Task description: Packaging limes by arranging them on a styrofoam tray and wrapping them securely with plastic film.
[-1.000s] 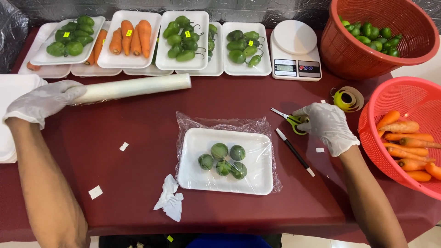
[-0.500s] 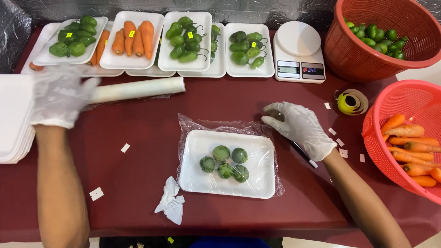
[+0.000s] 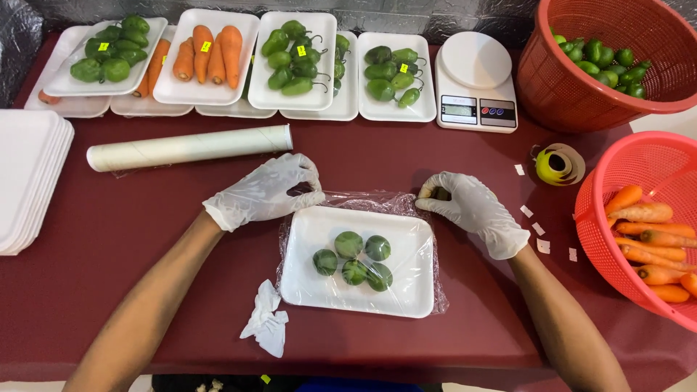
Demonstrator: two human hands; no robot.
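A white foam tray (image 3: 406, 290) with several small round green vegetables (image 3: 353, 260) lies on a sheet of clear plastic film (image 3: 377, 200) in front of me. My left hand (image 3: 265, 190), in a thin clear glove, pinches the film's far left corner just beyond the tray. My right hand (image 3: 468, 207), also gloved, pinches the film at the far right corner. Both hands sit at the tray's far edge.
Roll of film (image 3: 189, 147) lies behind; stack of white trays (image 3: 29, 178) at left. Packed trays of peppers and carrots (image 3: 210, 54) line the back, beside a small scale (image 3: 475, 80). Red baskets hold peppers (image 3: 602, 58) and carrots (image 3: 646, 225). Label roll (image 3: 557, 164) and crumpled film scrap (image 3: 265, 327) lie nearby.
My left hand came in from the far left by the roll to the film's corner. My right hand shifted left from the scissors area to the tray's far right corner.
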